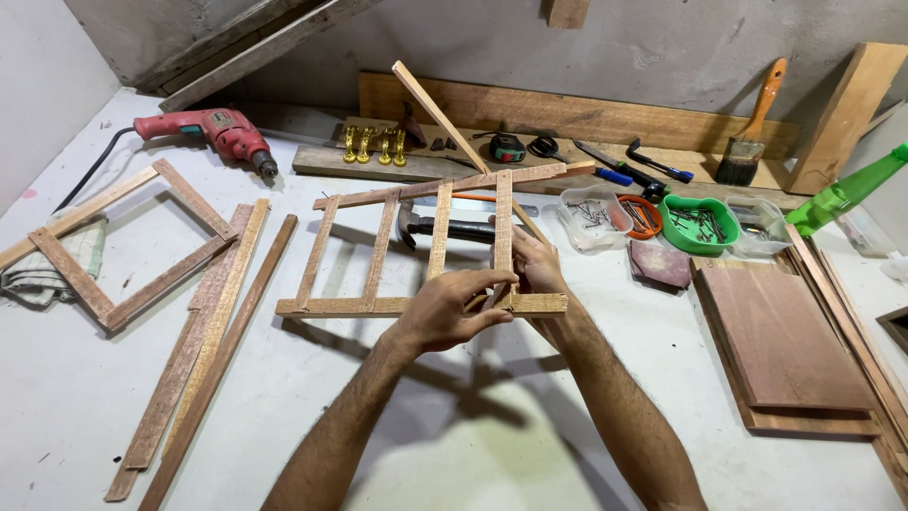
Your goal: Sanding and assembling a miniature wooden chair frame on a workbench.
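Wooden slat frame [378, 246] sits mid-frame, held up off worktop [85, 397], tilted. My left hand [449, 310] pinches bottom rail near its right end, fingers curled over joint. Right hand [537, 270] grips same corner from behind, partly hidden. Hammer [445, 227] lies just behind frame. Red drill [213, 132] upper left, loose strips [203, 350] lower left, nail tubs [695, 222] right of centre.

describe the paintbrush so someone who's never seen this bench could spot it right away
Look along the long wooden plank leaning against the grey back wall, towards its right end. There the paintbrush stands propped against the plank, dark bristles down and its orange-brown wooden handle slanting up to the right. It is the only upright tool; the scissors and other tools nearby lie flat.
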